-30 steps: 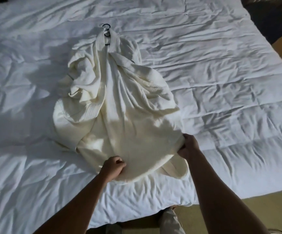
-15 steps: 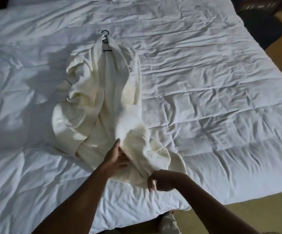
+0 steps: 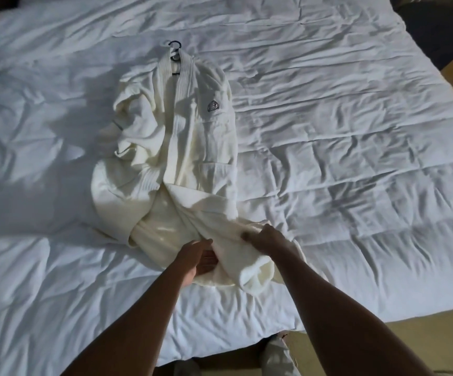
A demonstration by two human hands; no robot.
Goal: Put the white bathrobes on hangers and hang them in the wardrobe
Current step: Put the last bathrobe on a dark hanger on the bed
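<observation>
Lying across most of the view: the bed (image 3: 328,131), its wrinkled white duvet running under everything else.
Bathrobe (image 3: 181,147): you are seeing it stretching along the bed's middle left, its long axis running away from you, collar end pointing to the far side and hem end pointing back at you; the front is facing up, with a dark emblem (image 3: 213,106) sitting on the chest panel.
Hanger (image 3: 175,54): its dark hook is poking out past the collar at the far end, inside the neck of the robe.
Right hand (image 3: 267,237): you are gripping a bunched fold of the hem, fingers curled over the cloth.
Left hand (image 3: 196,257): you are tucking it into the hem fold just beside the right hand, fingers partly hidden by cloth.
</observation>
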